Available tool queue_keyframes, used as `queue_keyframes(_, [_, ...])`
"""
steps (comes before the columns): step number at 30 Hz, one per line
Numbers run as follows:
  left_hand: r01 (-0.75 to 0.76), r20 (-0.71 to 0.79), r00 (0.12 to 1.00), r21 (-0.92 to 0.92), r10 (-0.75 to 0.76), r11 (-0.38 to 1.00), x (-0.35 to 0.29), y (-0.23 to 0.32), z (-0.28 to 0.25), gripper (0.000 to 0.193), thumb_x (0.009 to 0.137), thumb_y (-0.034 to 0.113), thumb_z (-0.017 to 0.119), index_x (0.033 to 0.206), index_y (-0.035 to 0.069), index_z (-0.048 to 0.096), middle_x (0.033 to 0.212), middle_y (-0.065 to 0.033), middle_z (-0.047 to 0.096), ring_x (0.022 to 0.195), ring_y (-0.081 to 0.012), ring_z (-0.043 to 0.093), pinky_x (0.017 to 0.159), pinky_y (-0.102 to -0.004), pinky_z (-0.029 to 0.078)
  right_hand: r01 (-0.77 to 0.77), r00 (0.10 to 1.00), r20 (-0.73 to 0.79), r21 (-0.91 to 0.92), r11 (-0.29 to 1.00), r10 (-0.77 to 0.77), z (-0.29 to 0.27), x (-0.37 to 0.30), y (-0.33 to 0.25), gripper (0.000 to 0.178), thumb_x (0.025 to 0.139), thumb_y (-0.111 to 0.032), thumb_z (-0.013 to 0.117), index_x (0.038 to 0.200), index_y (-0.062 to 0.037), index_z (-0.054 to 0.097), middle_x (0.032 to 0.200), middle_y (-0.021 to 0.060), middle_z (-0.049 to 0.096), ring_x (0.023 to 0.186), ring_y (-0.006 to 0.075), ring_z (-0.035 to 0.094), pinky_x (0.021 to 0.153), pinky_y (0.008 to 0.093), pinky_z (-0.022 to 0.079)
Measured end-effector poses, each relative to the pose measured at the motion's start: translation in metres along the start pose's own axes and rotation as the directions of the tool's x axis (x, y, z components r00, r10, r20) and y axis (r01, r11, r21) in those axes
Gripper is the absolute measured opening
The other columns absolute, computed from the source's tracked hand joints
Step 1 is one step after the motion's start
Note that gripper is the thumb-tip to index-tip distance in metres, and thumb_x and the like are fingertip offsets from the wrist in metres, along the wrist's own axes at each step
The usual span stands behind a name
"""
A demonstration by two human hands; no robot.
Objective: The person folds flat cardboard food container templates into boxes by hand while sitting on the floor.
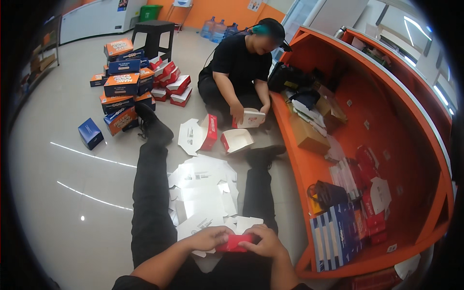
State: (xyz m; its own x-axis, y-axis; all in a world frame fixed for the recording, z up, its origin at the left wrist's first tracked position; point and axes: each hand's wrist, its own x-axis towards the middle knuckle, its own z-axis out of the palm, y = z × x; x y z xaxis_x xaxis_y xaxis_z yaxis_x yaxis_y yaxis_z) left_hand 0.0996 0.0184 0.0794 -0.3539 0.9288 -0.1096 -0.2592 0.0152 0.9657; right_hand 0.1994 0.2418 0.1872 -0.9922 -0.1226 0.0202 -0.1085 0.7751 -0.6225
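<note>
Between my legs, my left hand (209, 239) and my right hand (266, 241) pinch the red panel (235, 243) of a red and white cardboard box from its two sides. The white inside of a carton spreads just beyond my fingers; whether it belongs to the same piece I cannot tell. Flat white carton sheets (203, 181) lie in a loose pile on the floor between my legs. Past the pile sit a partly folded red and white carton (200, 135) with its flap spread, and an open-topped red and white box (238, 140).
A seated co-worker (241, 63) holds another white box (251, 118). At the left stand stacked blue and orange boxes (122, 84), red and white boxes (180, 89), a lone blue box (90, 134) and a dark stool (153, 36). An orange shelf unit (302, 166) borders my right.
</note>
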Motion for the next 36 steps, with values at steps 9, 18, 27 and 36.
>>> queue_keyframes(9, [-0.026, -0.089, 0.996, -0.120, 0.016, 0.992, 0.000, 0.013, 0.005, 0.031, 0.104, 0.010, 0.058, 0.135, 0.004, 0.056, 0.101, -0.0004, 0.058, 0.092, -0.0070, 0.056, 0.082, -0.0227, 0.048, 0.063, 0.949, -0.300, -0.128, 0.990, -0.099, 0.010, -0.005, -0.019, 0.020, 0.079, -0.020, 0.084, 0.091, -0.0077, 0.074, 0.083, 0.0062, 0.067, 0.081, 0.0259, 0.064, 0.082, 0.0369, 0.049])
queue_keyframes(18, [-0.123, -0.102, 0.987, 0.018, 0.124, 0.992, -0.011, 0.022, 0.005, 0.033, 0.104, 0.005, 0.056, 0.137, 0.005, 0.056, 0.101, 0.0007, 0.058, 0.089, -0.0065, 0.057, 0.074, -0.0227, 0.048, 0.102, 0.976, -0.195, 0.013, 0.995, -0.097, 0.012, -0.003, -0.021, 0.017, 0.081, -0.019, 0.084, 0.094, -0.0093, 0.076, 0.099, 0.0039, 0.069, 0.092, 0.0227, 0.066, 0.092, 0.0378, 0.050])
queue_keyframes(27, [-0.185, -0.083, 0.979, 0.031, 0.187, 0.982, -0.007, 0.010, 0.007, 0.035, 0.106, 0.006, 0.052, 0.141, 0.007, 0.055, 0.106, -0.0011, 0.060, 0.092, -0.0087, 0.056, 0.079, -0.0232, 0.047, 0.146, 0.988, -0.044, -0.098, 0.984, -0.151, 0.010, 0.001, -0.020, 0.019, 0.084, -0.021, 0.081, 0.100, -0.0104, 0.077, 0.097, 0.0042, 0.075, 0.096, 0.0239, 0.071, 0.109, 0.0465, 0.045])
queue_keyframes(36, [-0.279, -0.200, 0.812, 0.692, 0.548, 0.666, -0.028, 0.052, -0.004, 0.060, 0.098, 0.030, 0.069, 0.147, 0.005, 0.046, 0.120, -0.0167, 0.064, 0.104, -0.0238, 0.066, 0.088, -0.0366, 0.053, -0.138, 0.956, -0.255, 0.034, 0.990, 0.142, -0.026, -0.007, -0.017, 0.022, 0.086, -0.024, 0.079, 0.094, -0.0045, 0.072, 0.086, 0.0119, 0.071, 0.082, 0.0292, 0.066, 0.082, 0.0395, 0.051])
